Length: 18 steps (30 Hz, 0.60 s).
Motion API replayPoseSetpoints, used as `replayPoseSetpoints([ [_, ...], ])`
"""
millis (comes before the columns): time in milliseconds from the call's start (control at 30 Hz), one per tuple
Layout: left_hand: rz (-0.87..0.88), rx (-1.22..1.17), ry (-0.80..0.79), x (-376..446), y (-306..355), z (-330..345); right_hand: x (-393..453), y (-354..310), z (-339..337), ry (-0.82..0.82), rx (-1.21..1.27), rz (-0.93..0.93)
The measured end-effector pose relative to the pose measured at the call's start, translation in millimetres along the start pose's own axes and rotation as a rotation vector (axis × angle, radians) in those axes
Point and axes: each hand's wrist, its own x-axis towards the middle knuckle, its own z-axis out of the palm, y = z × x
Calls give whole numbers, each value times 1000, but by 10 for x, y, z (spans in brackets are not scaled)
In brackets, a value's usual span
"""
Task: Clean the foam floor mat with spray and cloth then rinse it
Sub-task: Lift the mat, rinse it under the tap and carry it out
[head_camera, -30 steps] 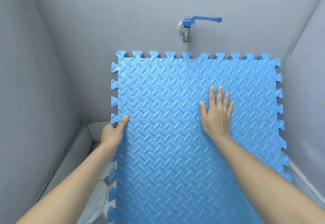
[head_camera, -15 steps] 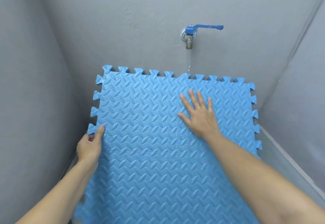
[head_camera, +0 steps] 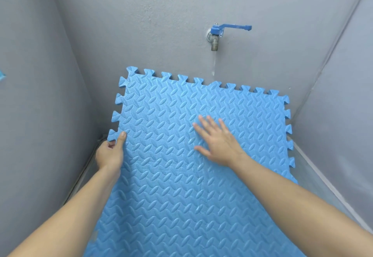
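Looks like a home wash corner: bare grey walls [head_camera: 141, 24] and a wall tap [head_camera: 217, 37] running water.

The mat [head_camera: 171, 186] leans against the wall [head_camera: 141, 24], its top edge below the tap [head_camera: 217, 34].

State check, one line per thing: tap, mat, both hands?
tap: running, thin stream falling toward the mat's top edge
foam mat: propped up, tilted under the tap
left hand: grips the mat's left edge
right hand: flat on the mat, fingers spread
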Motion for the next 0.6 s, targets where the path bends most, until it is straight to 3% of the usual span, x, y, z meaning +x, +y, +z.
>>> replayPoseSetpoints([
  [133,-2,4,-12,44,-8,-14,483,345,-861,506,46,238],
  [200,-9,0,-17,62,-12,-9,713,484,-1323,625,24,308],
  [367,-14,-8,-33,78,-31,11,1021,719,-1635,354,-54,408],
  [600,-14,16,-37,99,-41,11,1068,730,-1651,237,-35,420],
])
